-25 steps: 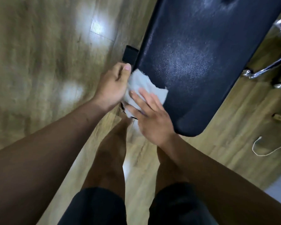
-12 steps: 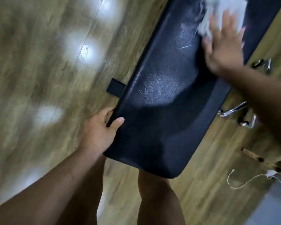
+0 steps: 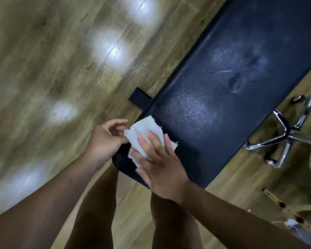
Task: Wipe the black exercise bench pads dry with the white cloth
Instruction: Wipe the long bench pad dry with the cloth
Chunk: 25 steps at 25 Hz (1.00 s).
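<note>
A long black bench pad (image 3: pixel 223 97) runs diagonally from the near centre to the upper right, its surface shiny with a dent near the middle. A folded white cloth (image 3: pixel 144 131) lies on the pad's near left corner. My right hand (image 3: pixel 158 164) presses flat on the cloth with fingers spread. My left hand (image 3: pixel 106 139) is at the pad's left edge, fingertips touching the cloth's left side; whether it pinches the cloth is unclear.
A black bracket (image 3: pixel 139 99) sticks out from under the pad on the left. A chrome star-shaped chair base (image 3: pixel 285 135) stands to the right on the wood floor (image 3: pixel 61 69). A perforated strip (image 3: pixel 285 211) and white cord lie lower right. My bare legs stand below.
My right hand has come back with the cloth from the far end of the pad to its near left corner. My left hand has let go of the pad's edge and meets the cloth.
</note>
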Available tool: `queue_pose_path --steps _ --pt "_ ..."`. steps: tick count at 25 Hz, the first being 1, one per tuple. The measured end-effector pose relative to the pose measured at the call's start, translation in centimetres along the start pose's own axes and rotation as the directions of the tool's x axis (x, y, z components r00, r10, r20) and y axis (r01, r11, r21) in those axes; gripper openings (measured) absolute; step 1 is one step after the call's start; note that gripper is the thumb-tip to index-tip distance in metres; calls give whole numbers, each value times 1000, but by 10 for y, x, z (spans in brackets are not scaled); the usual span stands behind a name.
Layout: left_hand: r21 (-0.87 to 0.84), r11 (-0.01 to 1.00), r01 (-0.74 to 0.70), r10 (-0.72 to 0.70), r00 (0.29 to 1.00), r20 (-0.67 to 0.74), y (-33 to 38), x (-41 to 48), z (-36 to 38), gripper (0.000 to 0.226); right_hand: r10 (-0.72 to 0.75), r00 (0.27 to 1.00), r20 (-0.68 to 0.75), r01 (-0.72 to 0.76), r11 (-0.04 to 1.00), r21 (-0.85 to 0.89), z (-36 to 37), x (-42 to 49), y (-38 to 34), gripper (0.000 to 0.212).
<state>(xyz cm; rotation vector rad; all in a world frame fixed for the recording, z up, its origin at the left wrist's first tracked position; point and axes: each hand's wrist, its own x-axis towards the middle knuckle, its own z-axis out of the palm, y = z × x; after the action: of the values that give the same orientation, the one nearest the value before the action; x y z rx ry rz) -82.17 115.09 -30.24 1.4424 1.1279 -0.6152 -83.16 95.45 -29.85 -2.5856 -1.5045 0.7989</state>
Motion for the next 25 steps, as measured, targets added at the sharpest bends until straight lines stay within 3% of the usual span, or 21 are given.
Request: queue_pose_path --steps 2,3,4,5,7,8,10,12,14,17,19,22,23,25 --pt "-15 1000 -9 9 1000 -29 -11 -1 -15 25 -175 984 24 176 970 -167 -11 22 48 53" --pt "13 999 -34 35 999 -35 -18 -1 -20 22 -161 987 -14 152 955 -256 -21 41 81 52" --pt "57 996 -68 70 997 -26 -23 -3 -23 20 -85 995 -54 64 948 -313 -38 64 116 51" --pt "116 988 -101 102 995 0 -27 -7 -25 21 79 995 -63 -96 928 -361 -62 91 151 53" --pt "227 960 -166 160 986 44 -31 -14 -19 24 488 871 -54 -471 798 -378 -102 140 192 66" --pt "239 952 -191 193 981 14 -30 -15 -16 22 561 827 -46 -531 751 -392 -108 155 186 72" --pt "167 952 -256 279 952 -130 -25 -17 -17 15 438 896 73 -370 828 -421 -94 158 113 77" --pt "167 921 -352 387 879 -280 -17 -15 -23 15 66 981 180 -33 983 -183 -52 128 15 62" --pt "226 886 -404 459 830 -318 -7 -13 -28 18 -191 935 299 192 981 27 -34 97 -31 46" --pt "307 831 -463 546 784 -295 15 -12 -29 25 -220 974 44 219 975 36 -45 111 40 31" --pt "429 807 -407 523 828 -199 39 -13 -5 51 -192 976 -105 180 978 -109 -62 131 129 26" --pt "677 663 -320 274 945 179 87 -6 81 136 -151 980 -133 101 941 -322 -120 154 293 29" --pt "747 605 -276 170 961 217 94 -1 111 152 -71 987 -146 21 947 -321 -139 157 336 37" --pt "843 530 -96 0 993 114 103 10 142 166 45 983 -180 -106 934 -342 -155 163 377 49"
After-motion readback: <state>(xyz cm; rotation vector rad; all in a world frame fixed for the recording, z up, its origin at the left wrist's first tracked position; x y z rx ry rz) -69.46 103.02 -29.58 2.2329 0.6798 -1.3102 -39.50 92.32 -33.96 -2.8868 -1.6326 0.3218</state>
